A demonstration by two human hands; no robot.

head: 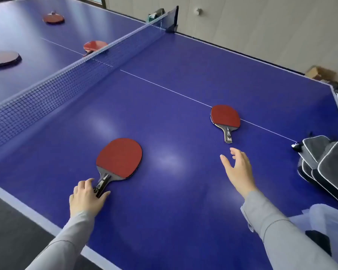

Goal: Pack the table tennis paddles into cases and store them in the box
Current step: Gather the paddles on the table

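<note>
Two red paddles lie flat on the near half of the blue table. My left hand has its fingers closed around the dark handle of the near paddle, which still rests on the table. A second paddle lies on the white centre line, handle toward me. My right hand hovers open just short of that handle, touching nothing. Grey zip cases are stacked at the right edge. A clear plastic box stands at the lower right, partly behind my right sleeve.
The net crosses the table diagonally. Beyond it lie three more red paddles: one far back, one by the net, one at the left edge. A cardboard box sits on the floor past the far right corner.
</note>
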